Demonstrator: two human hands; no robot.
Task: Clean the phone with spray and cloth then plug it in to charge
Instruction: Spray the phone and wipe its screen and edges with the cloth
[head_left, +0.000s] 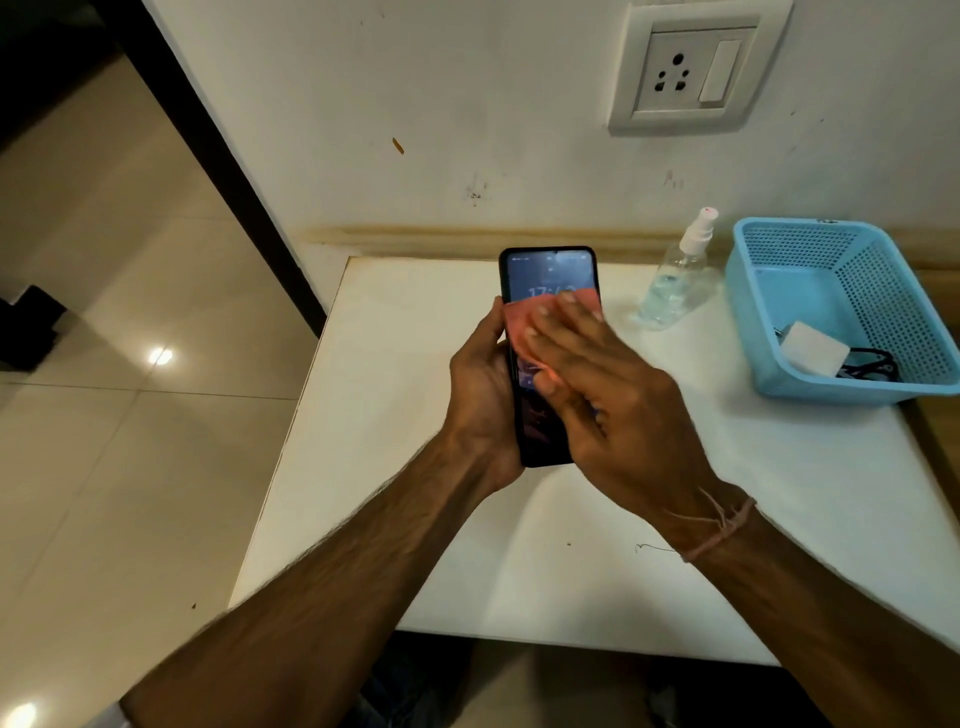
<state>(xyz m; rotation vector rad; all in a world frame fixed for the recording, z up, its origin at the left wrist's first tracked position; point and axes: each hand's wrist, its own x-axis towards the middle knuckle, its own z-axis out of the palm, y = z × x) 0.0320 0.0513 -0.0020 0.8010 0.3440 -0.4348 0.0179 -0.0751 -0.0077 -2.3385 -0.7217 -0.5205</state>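
Observation:
A black phone (540, 273) with its screen lit is held above the white table (395, 467). My left hand (483, 395) grips it along its left edge and lower half. My right hand (608, 384) lies flat with straight fingers, pressing a pink cloth (519, 322) against the screen's middle. Most of the cloth is hidden under those fingers. A clear spray bottle (675, 280) with a white nozzle stands to the right of the phone. A white charger block (813, 345) with a black cable (872, 364) lies in the blue basket (769, 291).
A white wall socket with a switch (691, 67) is on the wall above the basket. The table's left edge drops to a tiled floor (104, 415). A wooden strip runs along the wall behind the table.

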